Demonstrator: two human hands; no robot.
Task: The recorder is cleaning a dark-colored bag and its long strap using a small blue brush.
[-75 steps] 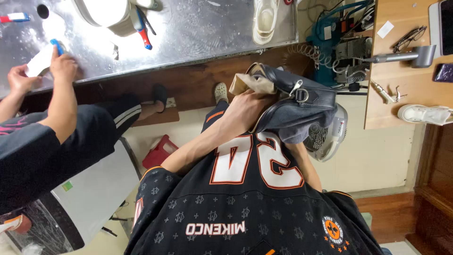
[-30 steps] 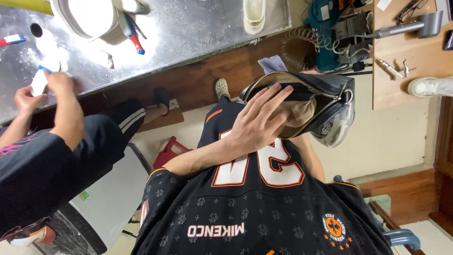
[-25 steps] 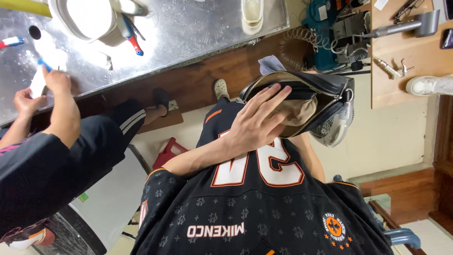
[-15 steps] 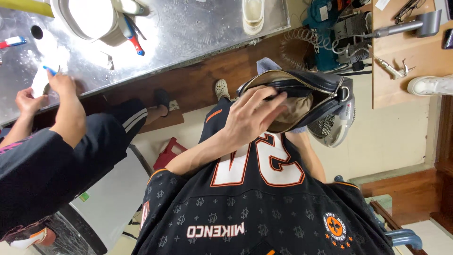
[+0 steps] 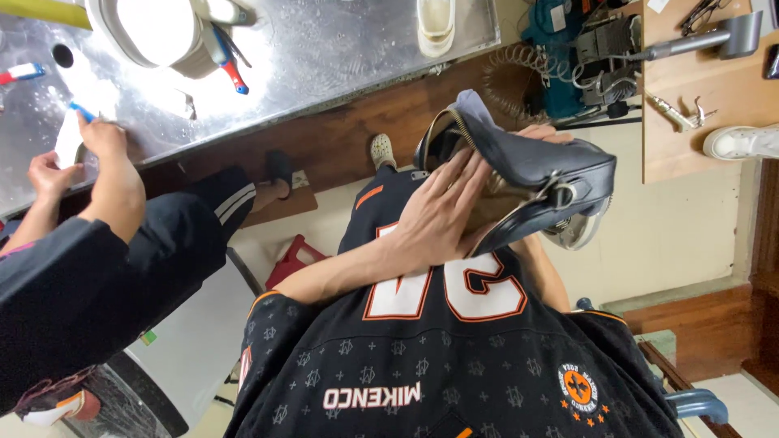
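Two hands, left hand (image 5: pixel 438 215) flat on dark handbag (image 5: pixel 535 174)

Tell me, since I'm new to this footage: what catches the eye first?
A dark leather bag, held open at centre right, with the left hand spread flat against it. Upper left, a co-worker's hands work at a wet steel counter beside a white basin.
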